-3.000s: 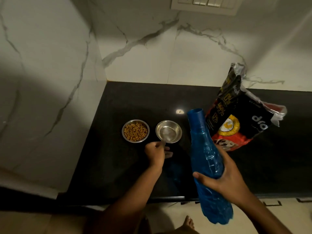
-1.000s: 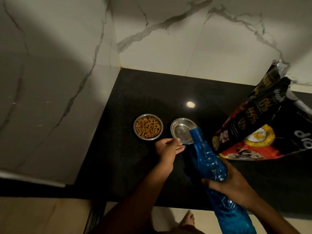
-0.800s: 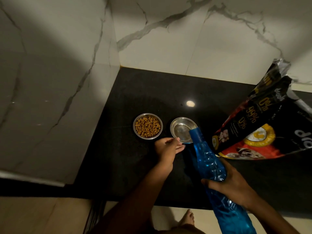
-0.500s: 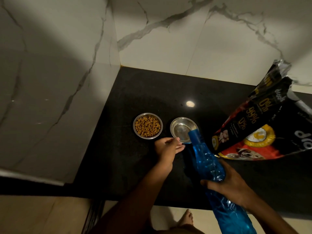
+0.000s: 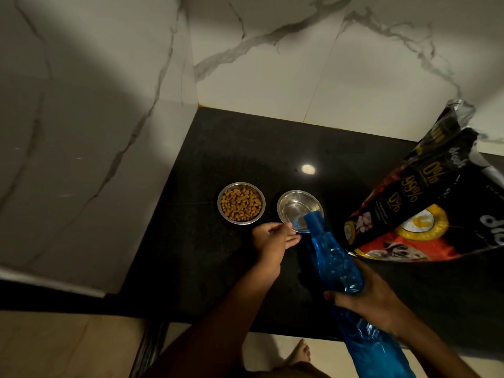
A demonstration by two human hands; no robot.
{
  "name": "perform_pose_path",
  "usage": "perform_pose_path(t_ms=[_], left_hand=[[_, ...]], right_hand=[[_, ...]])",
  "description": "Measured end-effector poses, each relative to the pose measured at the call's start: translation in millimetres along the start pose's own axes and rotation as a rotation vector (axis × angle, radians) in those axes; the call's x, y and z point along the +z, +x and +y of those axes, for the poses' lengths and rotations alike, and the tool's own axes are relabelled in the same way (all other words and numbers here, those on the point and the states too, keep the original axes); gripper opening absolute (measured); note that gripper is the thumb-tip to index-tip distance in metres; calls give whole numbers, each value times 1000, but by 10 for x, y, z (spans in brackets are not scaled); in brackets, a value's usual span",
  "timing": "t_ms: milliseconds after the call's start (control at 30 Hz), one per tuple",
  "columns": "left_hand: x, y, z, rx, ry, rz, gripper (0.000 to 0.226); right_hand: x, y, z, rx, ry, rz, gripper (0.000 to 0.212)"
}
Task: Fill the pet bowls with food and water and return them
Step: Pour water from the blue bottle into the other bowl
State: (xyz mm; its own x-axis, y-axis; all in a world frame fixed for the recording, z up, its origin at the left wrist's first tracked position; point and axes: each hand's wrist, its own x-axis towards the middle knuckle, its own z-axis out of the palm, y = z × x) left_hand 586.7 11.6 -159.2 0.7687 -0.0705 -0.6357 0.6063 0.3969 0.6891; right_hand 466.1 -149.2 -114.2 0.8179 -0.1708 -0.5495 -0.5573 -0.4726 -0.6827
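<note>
our right hand [image 5: 365, 300] grips the tilted blue bottle [image 5: 335, 264], its mouth over the steel water bowl [image 5: 296, 205] just beyond our left hand [image 5: 272, 242], which pinches the near rim; the kibble bowl [image 5: 241, 203] sits just left of that hand.

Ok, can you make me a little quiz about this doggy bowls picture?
1. True or false: the kibble bowl stands beside the water bowl on the black counter.
2. What does the right hand hold? A) a spoon B) the blue bottle C) a cup
3. Fill in: the left hand holds the water bowl at its near ____.
Key: 1 true. 2 B. 3 rim.
</note>
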Motion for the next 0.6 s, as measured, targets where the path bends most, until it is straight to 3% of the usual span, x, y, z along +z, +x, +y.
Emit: perform_pose_path(t_ms=[233, 400, 600], left_hand=[[-3, 4, 4, 3, -3, -8, 8], [-6, 16, 3, -1, -11, -8, 11], [-4, 11, 10, 0, -7, -7, 6]], right_hand=[[18, -3, -25, -9, 6, 14, 94], [13, 12, 0, -2, -13, 28, 107], [11, 4, -22, -14, 2, 5, 100]])
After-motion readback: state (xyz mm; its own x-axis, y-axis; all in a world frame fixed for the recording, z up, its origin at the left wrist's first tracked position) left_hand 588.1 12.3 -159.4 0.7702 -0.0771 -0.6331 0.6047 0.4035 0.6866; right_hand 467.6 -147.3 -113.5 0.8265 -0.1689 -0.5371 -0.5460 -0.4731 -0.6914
